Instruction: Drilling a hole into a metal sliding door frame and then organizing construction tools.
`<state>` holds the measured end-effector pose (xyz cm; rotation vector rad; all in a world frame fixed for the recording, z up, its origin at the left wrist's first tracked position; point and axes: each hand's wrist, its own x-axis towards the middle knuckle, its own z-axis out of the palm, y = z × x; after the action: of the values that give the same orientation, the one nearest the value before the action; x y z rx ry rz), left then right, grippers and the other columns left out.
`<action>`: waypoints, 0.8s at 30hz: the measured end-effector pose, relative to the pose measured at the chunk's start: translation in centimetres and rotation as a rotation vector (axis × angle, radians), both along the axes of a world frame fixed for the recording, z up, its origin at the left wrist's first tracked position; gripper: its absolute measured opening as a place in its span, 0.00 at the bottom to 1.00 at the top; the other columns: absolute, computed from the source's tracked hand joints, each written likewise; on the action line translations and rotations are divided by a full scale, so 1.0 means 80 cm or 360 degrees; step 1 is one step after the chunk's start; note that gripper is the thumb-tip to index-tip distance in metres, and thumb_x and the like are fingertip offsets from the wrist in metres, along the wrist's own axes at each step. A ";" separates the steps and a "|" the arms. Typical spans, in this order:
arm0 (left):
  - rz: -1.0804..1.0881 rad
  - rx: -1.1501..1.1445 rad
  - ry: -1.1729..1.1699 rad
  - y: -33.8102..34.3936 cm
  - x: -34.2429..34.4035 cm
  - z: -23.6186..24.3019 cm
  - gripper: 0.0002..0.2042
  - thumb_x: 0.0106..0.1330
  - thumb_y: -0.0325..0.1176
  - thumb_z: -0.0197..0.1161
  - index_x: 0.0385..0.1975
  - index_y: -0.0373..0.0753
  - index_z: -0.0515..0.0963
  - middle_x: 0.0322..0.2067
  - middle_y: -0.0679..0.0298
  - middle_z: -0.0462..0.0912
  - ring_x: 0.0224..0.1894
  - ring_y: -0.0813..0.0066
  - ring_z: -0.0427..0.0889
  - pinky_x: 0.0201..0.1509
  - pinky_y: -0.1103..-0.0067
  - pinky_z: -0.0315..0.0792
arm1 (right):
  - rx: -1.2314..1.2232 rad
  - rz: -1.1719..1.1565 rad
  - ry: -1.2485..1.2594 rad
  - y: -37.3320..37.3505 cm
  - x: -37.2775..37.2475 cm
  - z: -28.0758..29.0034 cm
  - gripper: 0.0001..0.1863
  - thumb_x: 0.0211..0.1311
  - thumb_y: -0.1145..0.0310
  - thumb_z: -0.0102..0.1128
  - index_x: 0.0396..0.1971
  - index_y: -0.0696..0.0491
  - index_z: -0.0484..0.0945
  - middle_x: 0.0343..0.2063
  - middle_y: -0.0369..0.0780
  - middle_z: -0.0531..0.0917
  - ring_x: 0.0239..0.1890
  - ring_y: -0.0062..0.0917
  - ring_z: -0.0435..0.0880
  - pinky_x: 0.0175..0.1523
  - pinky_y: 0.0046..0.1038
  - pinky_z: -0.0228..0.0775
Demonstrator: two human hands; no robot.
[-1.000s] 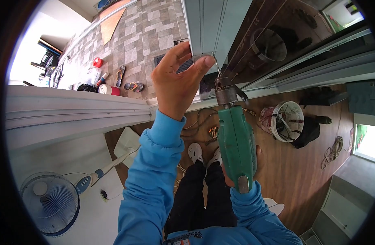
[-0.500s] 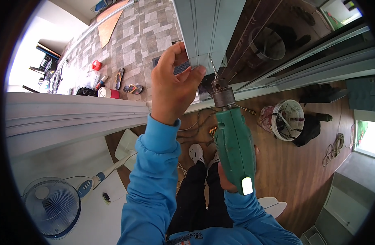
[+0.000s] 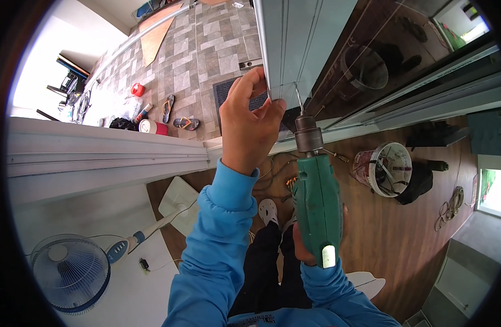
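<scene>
My right hand [image 3: 303, 246], mostly hidden beneath a green power drill [image 3: 319, 201], is wrapped round its handle. From the drill's metal chuck a thin bit [image 3: 300, 100] points away from me, its tip at the face of a white door panel [image 3: 308, 32], near a thin line across it. Whether the tip has entered the surface cannot be told. My left hand [image 3: 249, 122] grips the panel's left edge close to its near end, fingers curled behind and thumb on the face, a short way left of the bit.
A sliding track and dark glass [image 3: 370, 65] run along the right. On the wooden floor stands a bucket of tools [image 3: 391, 170]; cables and a screwdriver [image 3: 337, 156] lie nearby. A fan [image 3: 70, 272] is at lower left. Sandals [image 3: 186, 123] lie on the tiles beyond the sill.
The view has shifted, so the panel, my left hand and the drill appear further right. The drill points more directly away from me, its bit tip still at the panel. Both grips are unchanged.
</scene>
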<state>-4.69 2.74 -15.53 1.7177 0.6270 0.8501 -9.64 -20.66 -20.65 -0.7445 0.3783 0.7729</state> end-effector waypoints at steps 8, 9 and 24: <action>-0.0020 0.0015 -0.0013 -0.002 0.000 0.004 0.22 0.54 0.16 0.61 0.51 0.33 0.74 0.45 0.60 0.78 0.51 0.69 0.79 0.48 0.77 0.80 | -0.0362 0.0127 -0.0339 0.000 -0.011 -0.004 0.26 0.67 0.48 0.41 0.45 0.58 0.73 0.24 0.48 0.82 0.17 0.26 0.81 0.20 0.25 0.76; -0.0008 -0.0020 -0.0021 -0.002 0.000 0.004 0.21 0.54 0.15 0.61 0.51 0.31 0.74 0.43 0.60 0.80 0.49 0.72 0.79 0.48 0.78 0.78 | 0.0034 -0.0011 0.0006 0.009 -0.014 -0.012 0.26 0.67 0.48 0.40 0.44 0.58 0.72 0.24 0.48 0.82 0.17 0.27 0.81 0.20 0.25 0.76; 0.0020 -0.0033 -0.0097 -0.003 0.002 -0.002 0.21 0.55 0.15 0.61 0.50 0.30 0.73 0.43 0.60 0.79 0.49 0.72 0.79 0.48 0.78 0.79 | -0.0436 0.0008 -0.0616 0.011 -0.007 0.005 0.23 0.65 0.56 0.49 0.52 0.58 0.69 0.31 0.48 0.83 0.26 0.29 0.84 0.27 0.25 0.78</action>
<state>-4.56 2.47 -15.66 1.6645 0.6040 0.8986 -10.19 -19.81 -20.26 -1.1298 0.1316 0.5695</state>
